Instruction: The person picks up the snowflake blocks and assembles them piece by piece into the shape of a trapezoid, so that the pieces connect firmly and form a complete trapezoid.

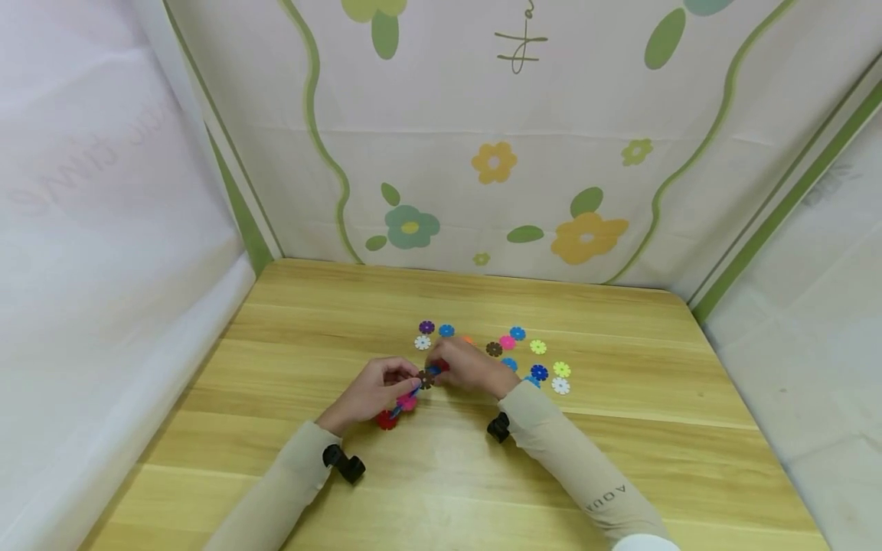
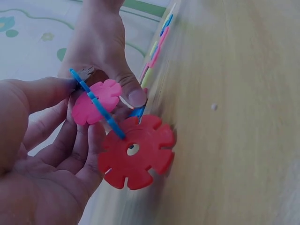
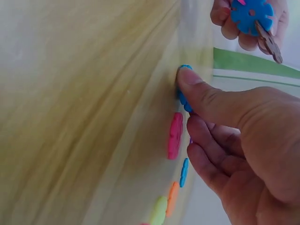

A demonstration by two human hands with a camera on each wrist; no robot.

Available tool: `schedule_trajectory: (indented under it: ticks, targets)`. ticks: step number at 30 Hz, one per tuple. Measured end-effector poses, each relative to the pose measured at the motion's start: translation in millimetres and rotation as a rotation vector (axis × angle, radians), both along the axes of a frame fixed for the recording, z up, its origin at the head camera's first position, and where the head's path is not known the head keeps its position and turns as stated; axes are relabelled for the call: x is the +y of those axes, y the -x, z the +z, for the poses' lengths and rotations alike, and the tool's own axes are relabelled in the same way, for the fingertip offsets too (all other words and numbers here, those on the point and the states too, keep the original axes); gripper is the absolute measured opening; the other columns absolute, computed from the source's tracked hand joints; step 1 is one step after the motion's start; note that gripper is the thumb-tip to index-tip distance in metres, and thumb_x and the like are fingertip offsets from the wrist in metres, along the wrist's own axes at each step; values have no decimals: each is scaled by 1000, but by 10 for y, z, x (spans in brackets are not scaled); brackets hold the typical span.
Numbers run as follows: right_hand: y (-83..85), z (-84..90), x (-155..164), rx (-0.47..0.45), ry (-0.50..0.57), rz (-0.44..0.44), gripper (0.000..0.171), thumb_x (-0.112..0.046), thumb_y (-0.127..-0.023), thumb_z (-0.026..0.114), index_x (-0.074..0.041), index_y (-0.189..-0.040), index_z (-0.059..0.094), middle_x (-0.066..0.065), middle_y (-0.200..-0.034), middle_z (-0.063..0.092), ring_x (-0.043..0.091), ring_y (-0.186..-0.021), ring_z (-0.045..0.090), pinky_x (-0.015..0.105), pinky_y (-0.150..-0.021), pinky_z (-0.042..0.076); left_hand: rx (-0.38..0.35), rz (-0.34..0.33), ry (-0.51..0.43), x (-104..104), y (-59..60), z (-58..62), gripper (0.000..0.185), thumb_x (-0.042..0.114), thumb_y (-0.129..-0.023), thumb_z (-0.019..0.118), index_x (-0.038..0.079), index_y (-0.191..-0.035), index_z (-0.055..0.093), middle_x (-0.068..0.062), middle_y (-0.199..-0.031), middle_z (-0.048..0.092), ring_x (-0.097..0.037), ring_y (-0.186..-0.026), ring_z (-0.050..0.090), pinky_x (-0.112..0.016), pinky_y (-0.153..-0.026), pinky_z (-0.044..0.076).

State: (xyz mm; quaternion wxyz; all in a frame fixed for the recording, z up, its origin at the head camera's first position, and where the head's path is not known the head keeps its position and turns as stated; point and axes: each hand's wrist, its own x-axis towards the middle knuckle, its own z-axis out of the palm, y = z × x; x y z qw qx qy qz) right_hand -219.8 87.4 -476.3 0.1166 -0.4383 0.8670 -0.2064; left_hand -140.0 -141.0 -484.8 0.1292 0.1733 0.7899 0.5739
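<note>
My left hand (image 1: 372, 389) pinches a brown notched flower disc (image 1: 426, 379) between thumb and finger. That disc is slotted into a short chain: a blue disc (image 2: 96, 101), a pink disc (image 2: 101, 98) and a red disc (image 2: 137, 152) at the near end. My right hand (image 1: 472, 366) is just right of the chain, pinching another blue disc (image 3: 184, 91) under its thumb, close to the tabletop. In the right wrist view this blue disc stands apart from the brown one. A reddish-pink disc (image 3: 175, 136) lies beside the right fingers.
Loose flower discs are scattered beyond and right of the hands: a purple one (image 1: 426, 327), a white one (image 1: 423, 343), a brown one (image 1: 494, 349), a yellow one (image 1: 561, 369) and several others. The wooden table (image 1: 310, 306) meets printed fabric walls (image 1: 441, 115) at the back and sides.
</note>
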Motion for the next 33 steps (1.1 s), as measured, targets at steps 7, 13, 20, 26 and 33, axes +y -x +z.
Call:
schedule_trajectory:
  ticks: [7, 13, 20, 26, 33]
  targets:
    - [8, 65, 128, -107, 34, -56, 7, -16, -91, 84, -16, -87, 78, -7, -87, 71, 8, -78, 61, 22, -71, 54, 5, 1, 7, 19, 7, 2, 19, 20, -108, 63, 6, -116, 72, -13, -110, 72, -18, -91, 63, -23, -80, 55]
    - [13, 75, 298, -174, 114, -82, 6, -15, -95, 79, -11, -91, 78, -1, -93, 75, 9, -81, 64, 22, -74, 56, -2, 1, 13, 32, 29, -7, 20, 25, -108, 63, 10, -115, 73, -9, -107, 72, -17, -88, 62, -24, -76, 53]
    - [-37, 86, 502, -205, 194, -140, 6, -21, -99, 75, -17, -95, 75, -6, -95, 71, 9, -84, 61, 28, -78, 57, -3, -27, 18, 69, 44, -23, 18, 25, -109, 62, 13, -114, 74, -6, -105, 72, -16, -87, 62, -24, -75, 54]
    - [-89, 103, 603, -154, 322, -110, 6, -22, -100, 74, -18, -97, 76, -5, -98, 71, 8, -87, 62, 35, -81, 57, 2, -43, 22, 110, 43, -12, 19, 25, -109, 61, 12, -114, 73, -8, -103, 71, -14, -84, 60, -23, -73, 52]
    - [-181, 146, 688, -131, 409, -132, 4, -18, -99, 75, -21, -98, 77, -6, -99, 71, 14, -79, 60, 34, -72, 57, 7, -69, 21, 178, 55, 13, 21, 24, -110, 60, 8, -114, 73, -15, -106, 71, -17, -83, 60, -23, -72, 52]
